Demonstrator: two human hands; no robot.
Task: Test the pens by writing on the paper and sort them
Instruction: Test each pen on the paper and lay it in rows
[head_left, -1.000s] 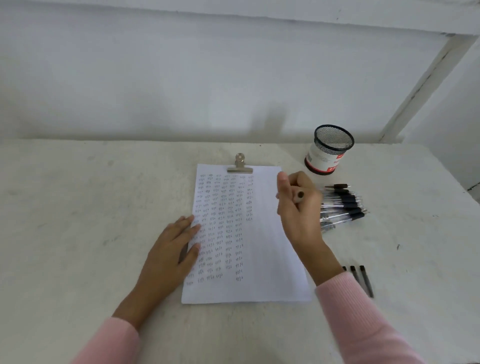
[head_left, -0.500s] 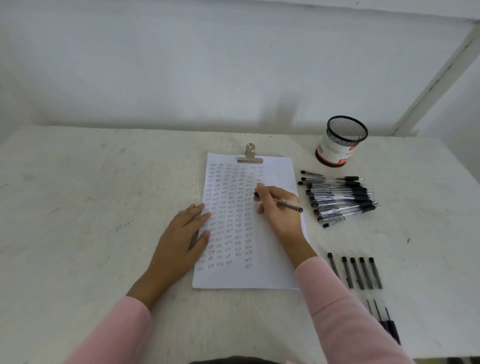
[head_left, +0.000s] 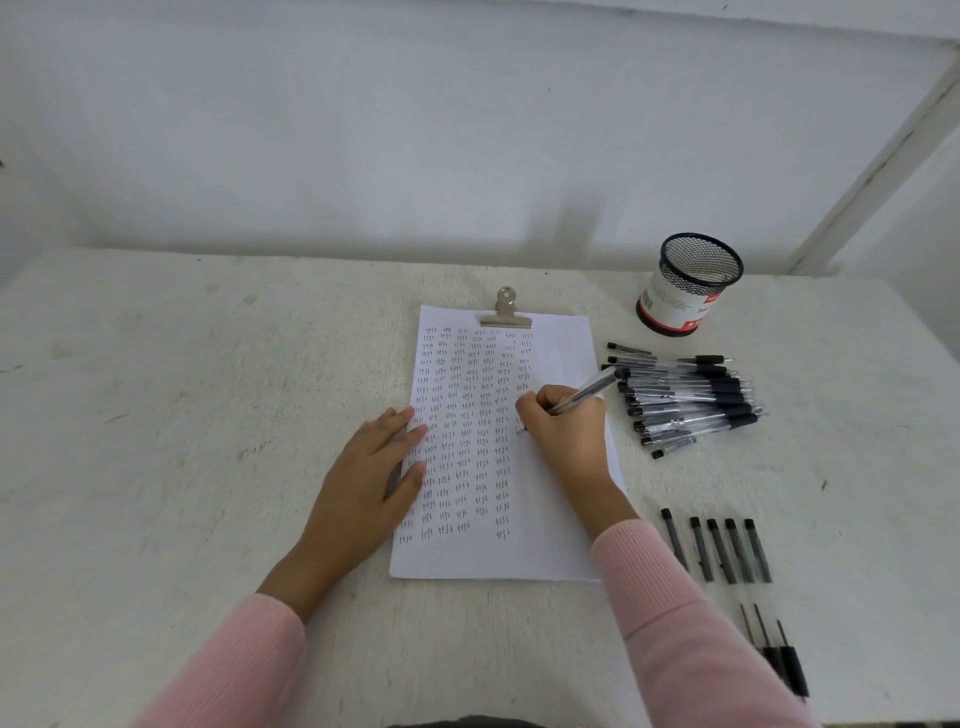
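Note:
A white sheet of paper (head_left: 550, 545), covered in columns of small handwritten words, lies under a metal clip (head_left: 505, 312). My right hand (head_left: 566, 431) grips a clear pen (head_left: 589, 391) with its tip down on the paper beside the rightmost column. My left hand (head_left: 371, 475) lies flat on the sheet's left edge, fingers spread. A pile of clear pens with black grips (head_left: 685, 397) sits right of the paper.
A black mesh pen cup (head_left: 688, 286) stands at the back right. Several black pen caps (head_left: 719, 551) lie in a row at the front right, with three more pens (head_left: 779, 657) near the table's front edge. A white wall rises behind the table.
My right hand came from the pen pile onto the paper with a pen, then slid down the sheet and set the tip down. My left hand stayed on the paper.

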